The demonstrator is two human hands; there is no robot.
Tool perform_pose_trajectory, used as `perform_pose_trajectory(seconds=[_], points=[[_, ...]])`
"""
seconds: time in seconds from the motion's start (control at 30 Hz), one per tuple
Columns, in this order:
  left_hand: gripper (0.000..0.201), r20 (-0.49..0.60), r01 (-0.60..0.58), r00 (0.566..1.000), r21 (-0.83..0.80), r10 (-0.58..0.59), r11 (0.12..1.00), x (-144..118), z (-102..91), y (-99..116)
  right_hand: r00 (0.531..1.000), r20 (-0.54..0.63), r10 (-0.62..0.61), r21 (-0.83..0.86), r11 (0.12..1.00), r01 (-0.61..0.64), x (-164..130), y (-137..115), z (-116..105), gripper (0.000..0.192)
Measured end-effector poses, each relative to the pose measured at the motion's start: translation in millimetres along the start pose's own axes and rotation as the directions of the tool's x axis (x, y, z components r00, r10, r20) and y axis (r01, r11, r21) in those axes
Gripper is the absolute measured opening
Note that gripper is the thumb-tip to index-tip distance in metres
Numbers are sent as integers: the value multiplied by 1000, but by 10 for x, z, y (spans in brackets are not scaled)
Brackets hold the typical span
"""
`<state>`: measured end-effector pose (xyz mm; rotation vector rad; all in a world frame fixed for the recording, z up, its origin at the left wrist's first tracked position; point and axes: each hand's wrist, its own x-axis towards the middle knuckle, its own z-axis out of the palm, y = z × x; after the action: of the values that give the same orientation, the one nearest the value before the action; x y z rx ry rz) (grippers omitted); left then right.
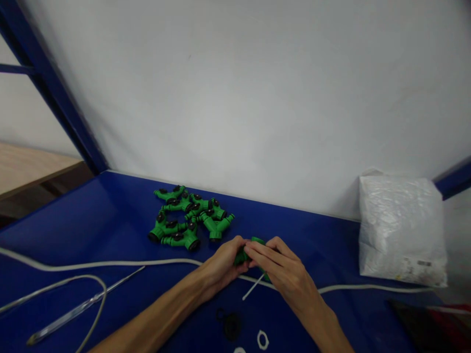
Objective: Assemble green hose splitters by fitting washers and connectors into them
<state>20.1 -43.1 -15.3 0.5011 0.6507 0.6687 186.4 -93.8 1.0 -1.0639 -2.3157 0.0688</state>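
Over the middle of the blue table, my left hand (222,264) is closed around a green Y-shaped hose splitter (241,256). My right hand (289,272) grips the same splitter from the other side, and its fingers cover most of it. A thin pale rod (253,287) sticks out below my right hand; how it is held is hidden. Close below the hands lie a black ring (231,326), a smaller black O-ring (220,314) and a white ring (262,340). Another white ring (239,350) is cut off by the lower picture edge.
Several green hose splitters (191,245) with black valve knobs are grouped behind and left. A white cable (121,263) crosses the table beneath my hands. At left lie a clear-handled screwdriver-like tool (69,316) and a looped cable. A white plastic package (403,230) stands right, against the wall.
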Motion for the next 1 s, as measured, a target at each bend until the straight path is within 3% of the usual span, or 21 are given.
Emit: perform_pose_trajectory(seconds=[0.2, 0.4, 0.67, 0.77, 0.87, 0.93, 1.0], points=[[10, 4, -51, 999, -57, 51, 997, -30, 75, -22, 990, -135, -43, -69, 997, 34, 28, -47, 36, 36], [20, -80, -166, 984, -95, 159, 982, 25, 113, -46, 978, -209, -11, -133, 991, -17, 63, -136, 115, 33], [21, -75, -206, 977, -79, 200, 975, 85, 102, -48, 962, -269, 46, -140, 987, -86, 118, -219, 172, 27], [15, -62, -194, 980, -80, 190, 978, 34, 111, 11, 917, -346, 201, -103, 963, -250, 144, -286, 72, 26], [11, -45, -180, 983, -71, 177, 981, -15, 110, 71, 823, -351, 446, 10, 881, -473, 108, -285, -95, 29], [10, -16, -185, 983, -61, 185, 981, -25, 98, 86, 807, -294, 513, 52, 851, -522, 58, -259, -215, 25], [11, 9, -192, 981, -52, 193, 980, -21, 84, 81, 823, -226, 522, 75, 851, -519, 2, -247, -320, 21]])
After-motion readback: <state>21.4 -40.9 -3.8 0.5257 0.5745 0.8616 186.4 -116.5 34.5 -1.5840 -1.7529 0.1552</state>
